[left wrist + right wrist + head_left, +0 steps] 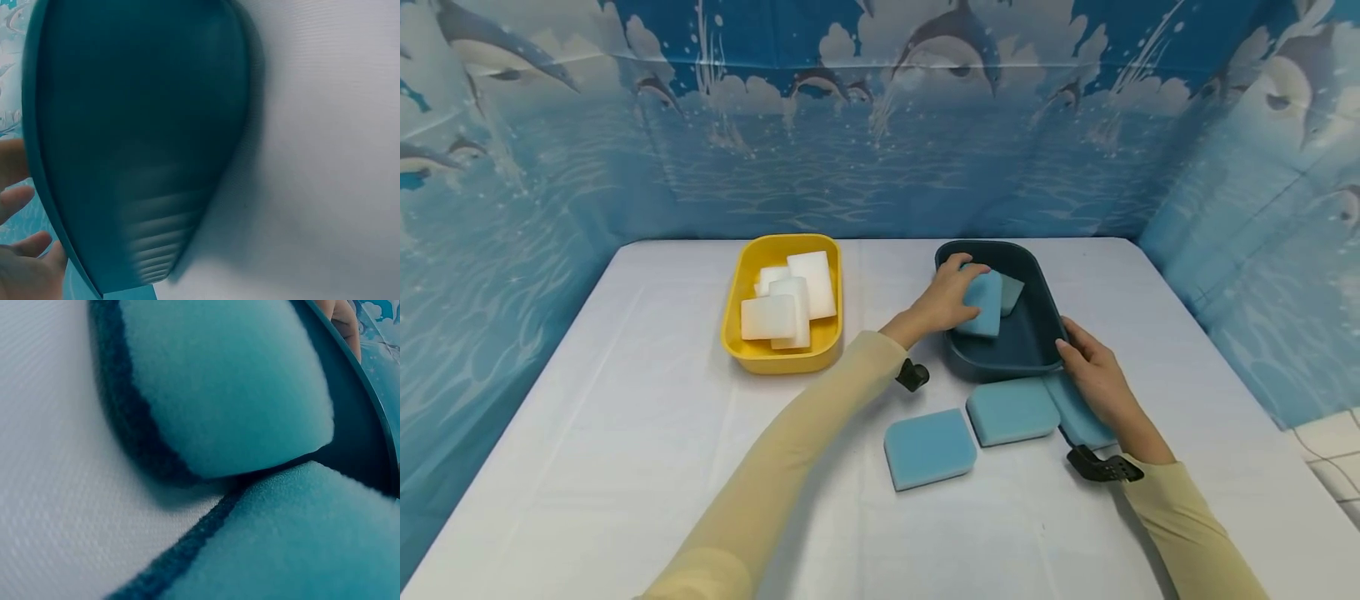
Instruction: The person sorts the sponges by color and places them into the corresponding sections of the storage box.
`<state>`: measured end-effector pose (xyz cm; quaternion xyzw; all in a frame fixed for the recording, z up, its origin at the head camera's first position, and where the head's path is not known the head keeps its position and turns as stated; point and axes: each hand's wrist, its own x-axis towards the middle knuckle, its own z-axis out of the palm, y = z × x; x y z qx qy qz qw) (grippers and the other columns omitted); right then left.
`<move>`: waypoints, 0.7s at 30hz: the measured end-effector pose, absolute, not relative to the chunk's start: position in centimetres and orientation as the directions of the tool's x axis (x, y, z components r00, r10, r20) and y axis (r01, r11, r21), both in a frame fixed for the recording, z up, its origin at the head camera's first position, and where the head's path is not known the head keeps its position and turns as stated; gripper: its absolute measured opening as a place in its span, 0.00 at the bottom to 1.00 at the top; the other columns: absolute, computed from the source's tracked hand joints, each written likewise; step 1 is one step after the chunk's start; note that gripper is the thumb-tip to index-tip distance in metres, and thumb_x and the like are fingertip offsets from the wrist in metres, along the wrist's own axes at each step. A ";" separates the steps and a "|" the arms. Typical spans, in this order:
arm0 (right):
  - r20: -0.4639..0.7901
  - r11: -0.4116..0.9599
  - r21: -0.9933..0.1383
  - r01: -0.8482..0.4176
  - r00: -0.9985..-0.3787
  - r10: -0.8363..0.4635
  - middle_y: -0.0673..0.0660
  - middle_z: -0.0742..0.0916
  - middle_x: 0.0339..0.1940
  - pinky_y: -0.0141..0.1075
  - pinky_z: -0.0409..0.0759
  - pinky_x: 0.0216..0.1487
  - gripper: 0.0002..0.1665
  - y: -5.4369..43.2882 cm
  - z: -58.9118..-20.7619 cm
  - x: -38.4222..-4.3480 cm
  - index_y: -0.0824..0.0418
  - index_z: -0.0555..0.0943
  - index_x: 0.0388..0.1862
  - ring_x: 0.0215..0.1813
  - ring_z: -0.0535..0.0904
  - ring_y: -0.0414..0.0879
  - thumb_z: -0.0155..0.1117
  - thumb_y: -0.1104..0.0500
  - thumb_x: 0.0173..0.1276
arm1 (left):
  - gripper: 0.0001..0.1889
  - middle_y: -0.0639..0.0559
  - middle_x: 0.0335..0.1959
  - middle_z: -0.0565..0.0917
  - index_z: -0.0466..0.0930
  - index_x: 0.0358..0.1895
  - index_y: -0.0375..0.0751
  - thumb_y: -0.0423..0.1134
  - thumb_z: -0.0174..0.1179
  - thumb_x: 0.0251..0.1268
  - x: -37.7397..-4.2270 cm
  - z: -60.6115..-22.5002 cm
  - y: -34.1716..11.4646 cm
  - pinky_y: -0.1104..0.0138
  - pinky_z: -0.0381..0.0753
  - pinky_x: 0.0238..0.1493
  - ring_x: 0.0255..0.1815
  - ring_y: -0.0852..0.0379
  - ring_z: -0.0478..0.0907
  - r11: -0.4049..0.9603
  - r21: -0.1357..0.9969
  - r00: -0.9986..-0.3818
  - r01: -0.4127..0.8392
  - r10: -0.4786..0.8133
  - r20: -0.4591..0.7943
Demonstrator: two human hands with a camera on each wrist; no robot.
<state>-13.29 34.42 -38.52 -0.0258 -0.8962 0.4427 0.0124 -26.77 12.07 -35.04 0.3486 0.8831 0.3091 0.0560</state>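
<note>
My left hand (947,297) reaches over the left rim of a dark blue bin (1033,333), its spread fingers and thumb touching or just above a light blue sponge (988,304) that leans inside. Another blue sponge (1011,293) lies behind that one. My right hand (1093,371) grips the bin's right rim, thumb on top. In front of the bin three blue sponges with dark undersides lie on the table: one on the left (928,450), one in the middle (1013,411), one under the right hand (1078,412). The left wrist view shows mostly the bin's outer wall (137,112).
A yellow bin (782,364) on the left holds several white sponge blocks (767,317). Both bins stand near the back of a white-covered table (625,417). A dolphin-print curtain (850,175) rises behind it and along both sides.
</note>
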 end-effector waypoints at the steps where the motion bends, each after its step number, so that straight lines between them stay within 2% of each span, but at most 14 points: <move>1: -0.004 0.606 -0.795 0.037 -0.998 0.056 0.66 0.55 0.76 0.21 0.65 0.63 0.38 34.4 -38.4 -13.3 0.58 0.45 0.76 0.75 0.51 0.64 0.38 0.43 0.75 | 0.32 0.43 0.74 0.51 0.61 0.70 0.48 0.39 0.60 0.62 -26.7 -35.1 12.0 0.56 0.66 0.68 0.75 0.46 0.51 0.560 0.588 -0.748 0.584 0.652 0.122; 4: -0.006 0.613 -0.789 0.043 -0.998 0.063 0.65 0.55 0.76 0.42 0.62 0.72 0.38 34.4 -38.3 -13.3 0.58 0.44 0.76 0.75 0.50 0.64 0.38 0.42 0.75 | 0.32 0.42 0.74 0.52 0.61 0.70 0.48 0.39 0.60 0.62 -26.6 -35.0 11.8 0.57 0.66 0.68 0.75 0.46 0.51 0.545 0.594 -0.741 0.592 0.658 0.134; 5: -0.006 0.615 -0.787 0.044 -0.998 0.064 0.65 0.55 0.76 0.44 0.61 0.72 0.38 34.4 -38.2 -13.4 0.57 0.44 0.76 0.75 0.50 0.64 0.38 0.42 0.75 | 0.32 0.42 0.74 0.52 0.61 0.70 0.47 0.39 0.60 0.62 -26.6 -35.0 11.7 0.57 0.66 0.68 0.75 0.46 0.51 0.541 0.595 -0.738 0.595 0.660 0.138; 7: -0.004 0.603 -0.797 0.041 -0.998 0.062 0.65 0.54 0.76 0.56 0.57 0.70 0.38 34.3 -38.2 -13.4 0.58 0.44 0.76 0.75 0.49 0.64 0.38 0.43 0.75 | 0.32 0.41 0.73 0.54 0.61 0.69 0.47 0.39 0.60 0.62 -26.6 -34.9 11.5 0.57 0.66 0.68 0.74 0.46 0.51 0.536 0.590 -0.734 0.604 0.663 0.147; 13: -0.005 0.586 -0.809 0.043 -0.998 0.065 0.67 0.54 0.76 0.63 0.56 0.66 0.38 34.2 -38.3 -13.5 0.60 0.43 0.76 0.75 0.49 0.66 0.38 0.44 0.76 | 0.32 0.43 0.72 0.59 0.62 0.69 0.44 0.41 0.61 0.61 -26.3 -34.9 10.9 0.58 0.63 0.70 0.74 0.48 0.54 0.525 0.578 -0.720 0.625 0.673 0.169; 21: -0.019 0.580 -0.813 0.057 -0.997 0.071 0.67 0.53 0.76 0.63 0.57 0.65 0.37 33.9 -38.5 -13.5 0.60 0.43 0.76 0.74 0.50 0.68 0.36 0.45 0.76 | 0.33 0.44 0.73 0.59 0.60 0.70 0.43 0.44 0.60 0.63 -25.6 -35.0 9.7 0.60 0.59 0.73 0.75 0.50 0.54 0.504 0.577 -0.705 0.643 0.683 0.189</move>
